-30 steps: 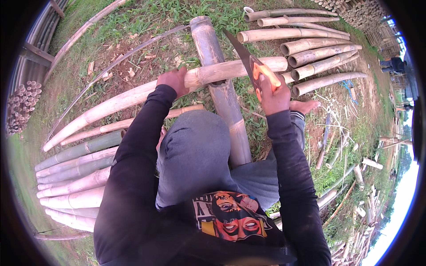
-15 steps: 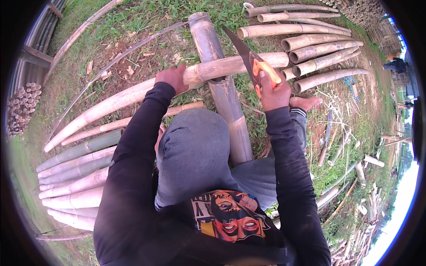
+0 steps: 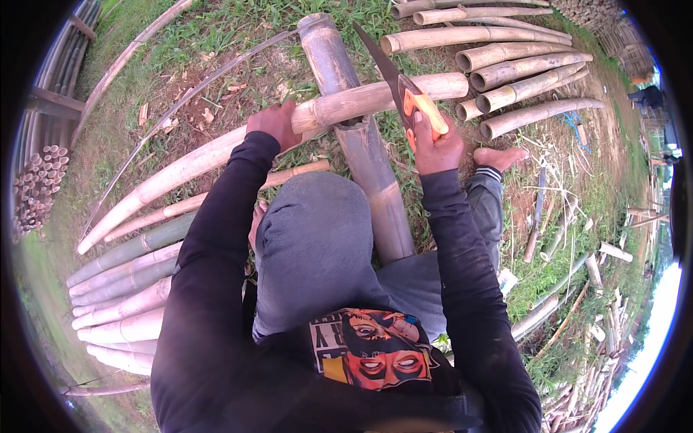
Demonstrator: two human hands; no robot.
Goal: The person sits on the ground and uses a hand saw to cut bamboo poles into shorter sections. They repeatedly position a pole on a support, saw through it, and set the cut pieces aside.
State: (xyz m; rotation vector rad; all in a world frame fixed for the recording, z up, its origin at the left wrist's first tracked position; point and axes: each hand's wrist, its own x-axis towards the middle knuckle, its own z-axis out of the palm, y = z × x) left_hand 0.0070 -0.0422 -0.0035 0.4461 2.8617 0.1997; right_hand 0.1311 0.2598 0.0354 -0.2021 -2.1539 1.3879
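Observation:
A long, pale bamboo pole [image 3: 354,103] lies crosswise over a thick, darker bamboo log [image 3: 361,155], resting where the log has a notch. My left hand [image 3: 274,124] is wrapped round the pole to the left of that crossing. In my right hand [image 3: 438,146] is the orange handle of a hand saw [image 3: 395,79]. Its dark blade points up and away from me and crosses the pole near its right end, to the right of the log. Whether the teeth have cut into the pole cannot be made out.
Several cut bamboo lengths [image 3: 523,52] lie on the grass at the far right, close to the pole's end. More bamboo poles [image 3: 126,296] are lined up at my left. My bent knee [image 3: 314,231] is just below the log; bamboo scraps [image 3: 545,209] litter the right side.
The saw and my right hand have shifted a little to the left along the pole, and the blade stands slightly more upright. My left hand keeps its grip. The view has tilted slightly.

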